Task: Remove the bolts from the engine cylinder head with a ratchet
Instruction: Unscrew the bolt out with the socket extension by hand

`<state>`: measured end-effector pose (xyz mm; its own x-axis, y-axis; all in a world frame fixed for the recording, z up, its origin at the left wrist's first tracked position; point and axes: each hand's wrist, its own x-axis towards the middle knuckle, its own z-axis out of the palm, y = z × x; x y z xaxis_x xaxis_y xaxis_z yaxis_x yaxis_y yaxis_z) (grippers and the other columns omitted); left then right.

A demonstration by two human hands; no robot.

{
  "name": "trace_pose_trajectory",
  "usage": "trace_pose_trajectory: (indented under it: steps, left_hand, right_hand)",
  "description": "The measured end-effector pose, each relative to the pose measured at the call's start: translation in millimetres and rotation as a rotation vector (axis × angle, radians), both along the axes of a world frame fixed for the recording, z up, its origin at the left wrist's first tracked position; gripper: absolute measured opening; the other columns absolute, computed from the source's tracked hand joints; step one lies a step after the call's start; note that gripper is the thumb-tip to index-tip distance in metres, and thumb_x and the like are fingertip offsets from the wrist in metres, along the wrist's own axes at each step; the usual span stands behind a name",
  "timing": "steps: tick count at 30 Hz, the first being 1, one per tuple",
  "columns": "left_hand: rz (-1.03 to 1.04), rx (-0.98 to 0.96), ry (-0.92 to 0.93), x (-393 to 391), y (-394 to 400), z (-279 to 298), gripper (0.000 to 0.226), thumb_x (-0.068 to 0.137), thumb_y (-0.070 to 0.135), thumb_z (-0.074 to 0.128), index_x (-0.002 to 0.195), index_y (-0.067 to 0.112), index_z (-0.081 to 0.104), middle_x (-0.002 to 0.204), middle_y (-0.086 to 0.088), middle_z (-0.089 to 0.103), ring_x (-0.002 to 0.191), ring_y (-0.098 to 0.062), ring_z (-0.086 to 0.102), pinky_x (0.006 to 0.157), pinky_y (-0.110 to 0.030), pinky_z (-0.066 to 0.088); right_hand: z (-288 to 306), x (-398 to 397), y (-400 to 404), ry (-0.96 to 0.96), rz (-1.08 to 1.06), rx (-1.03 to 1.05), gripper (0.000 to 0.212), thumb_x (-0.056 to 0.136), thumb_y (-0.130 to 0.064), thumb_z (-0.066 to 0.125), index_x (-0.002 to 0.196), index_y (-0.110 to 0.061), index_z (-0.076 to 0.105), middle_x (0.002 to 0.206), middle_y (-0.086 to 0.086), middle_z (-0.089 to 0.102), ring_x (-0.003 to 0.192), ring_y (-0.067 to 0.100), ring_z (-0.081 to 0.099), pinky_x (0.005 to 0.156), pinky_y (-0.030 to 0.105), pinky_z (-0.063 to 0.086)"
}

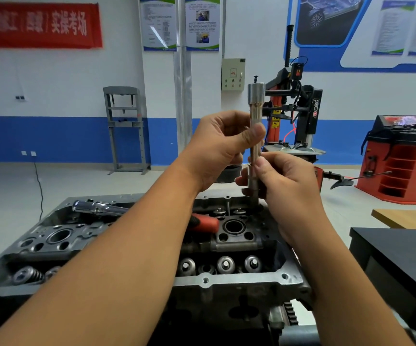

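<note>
Head view:
Bolt: long, held upright above the far side of the cylinder head; its long axis is vertical, the wide head on top, the lower end pointing down to the casting.
Left hand: fingers and thumb are curled around the upper shaft.
Right hand: thumb and fingers pinch the lower shaft.
Ratchet: lies flat on the far left of the cylinder head, its red grip near the middle.
Cylinder head recess: holds valve springs in a row.
</note>
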<state>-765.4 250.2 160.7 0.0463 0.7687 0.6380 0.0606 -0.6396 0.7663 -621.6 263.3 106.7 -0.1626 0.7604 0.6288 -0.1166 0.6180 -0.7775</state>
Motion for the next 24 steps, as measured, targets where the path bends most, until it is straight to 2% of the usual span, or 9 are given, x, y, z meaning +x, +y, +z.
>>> trace_pose_trajectory:
  steps: [2, 4, 6, 10, 12, 14, 18, 21, 24]
  left_hand:
    - [-0.033, -0.04, 0.043, -0.6, -0.1, -0.2, 0.012, 0.101, 0.019, 0.062, 0.103, 0.012, 0.071, 0.085, -0.006, 0.072, 0.069, -0.016, 0.061, 0.065, -0.035, 0.051]
    - [-0.086, -0.09, 0.067, -0.6, -1.2, -0.2, 0.019, 0.106, 0.023, 0.056, 0.105, 0.015, 0.073, 0.093, -0.005, 0.076, 0.087, -0.029, 0.068, 0.078, -0.048, 0.051]
    - [-0.144, -0.123, 0.061, 0.1, -2.5, 1.1, 0.022, 0.107, 0.023, 0.053, 0.106, 0.016, 0.074, 0.1, -0.007, 0.078, 0.092, -0.036, 0.063, 0.074, -0.043, 0.048]
    - [-0.142, -0.084, 0.055, -4.0, 0.5, 1.4, 0.015, 0.105, 0.013, 0.055, 0.107, 0.012, 0.07, 0.092, -0.007, 0.077, 0.07, -0.029, 0.041, 0.06, -0.032, 0.031]
    - [-0.113, -0.046, 0.068, -4.5, 0.9, 0.7, 0.009, 0.101, 0.011, 0.061, 0.105, 0.011, 0.07, 0.09, -0.009, 0.076, 0.074, -0.032, 0.047, 0.058, -0.031, 0.033]
    - [-0.076, -0.016, 0.058, -2.4, -0.8, 0.9, 0.007, 0.093, 0.01, 0.072, 0.1, 0.012, 0.071, 0.083, -0.008, 0.072, 0.071, -0.025, 0.053, 0.054, -0.028, 0.037]
    - [-0.026, -0.023, -0.035, 0.4, -0.6, 2.2, 0.022, 0.081, 0.015, 0.078, 0.1, 0.01, 0.07, 0.073, -0.007, 0.049, 0.062, -0.019, 0.038, 0.05, -0.024, 0.035]
    - [-0.062, -0.105, -0.028, 1.2, -0.6, 2.2, 0.02, 0.102, 0.015, 0.062, 0.117, 0.004, 0.068, 0.091, -0.012, 0.063, 0.06, -0.014, 0.035, 0.055, -0.026, 0.033]
    - [-0.085, -0.124, 0.039, 2.3, -3.1, 2.2, 0.02, 0.107, 0.008, 0.053, 0.117, 0.008, 0.07, 0.097, -0.006, 0.076, 0.062, -0.019, 0.038, 0.059, -0.03, 0.028]
  right_hand:
    - [-0.7, -1.2, 0.4, 0.03, -0.021, -0.013, 0.02, 0.085, -0.043, 0.069, 0.089, -0.024, 0.074, 0.079, 0.002, 0.078, 0.077, 0.026, 0.077, 0.076, 0.06, 0.062]
    - [-1.9, -0.5, 2.0, 0.033, -0.066, 0.001, 0.021, 0.081, -0.043, 0.076, 0.088, -0.024, 0.073, 0.078, 0.0, 0.078, 0.076, 0.025, 0.077, 0.075, 0.058, 0.063]
    - [-1.9, 0.1, 3.1, 0.032, -0.065, 0.027, 0.012, 0.086, -0.036, 0.07, 0.088, -0.025, 0.073, 0.078, 0.001, 0.077, 0.076, 0.026, 0.076, 0.074, 0.058, 0.062]
    - [0.0, -1.3, 0.5, 0.047, 0.012, 0.027, 0.018, 0.091, -0.035, 0.059, 0.088, -0.03, 0.077, 0.079, 0.004, 0.076, 0.077, 0.032, 0.075, 0.073, 0.062, 0.061]
    - [0.9, -1.1, -1.8, 0.092, 0.011, 0.022, 0.016, 0.09, -0.039, 0.064, 0.084, -0.037, 0.078, 0.076, 0.003, 0.076, 0.073, 0.033, 0.074, 0.072, 0.058, 0.062]
    - [0.6, 1.0, -2.8, 0.137, -0.025, 0.026, 0.012, 0.085, -0.041, 0.074, 0.08, -0.03, 0.077, 0.072, 0.003, 0.075, 0.066, 0.031, 0.072, 0.068, 0.052, 0.063]
    - [-2.9, 2.8, -0.6, 0.076, -0.115, 0.058, 0.015, 0.083, -0.033, 0.083, 0.082, -0.022, 0.073, 0.072, 0.001, 0.075, 0.067, 0.025, 0.074, 0.071, 0.053, 0.063]
    - [-2.2, 1.6, 2.7, 0.06, -0.147, 0.06, 0.008, 0.093, -0.023, 0.076, 0.085, -0.021, 0.073, 0.073, 0.0, 0.076, 0.069, 0.025, 0.074, 0.072, 0.055, 0.063]
    - [-1.6, 1.4, 4.4, 0.071, -0.102, 0.053, 0.007, 0.094, -0.022, 0.069, 0.089, -0.021, 0.074, 0.077, 0.002, 0.076, 0.076, 0.032, 0.074, 0.076, 0.059, 0.061]
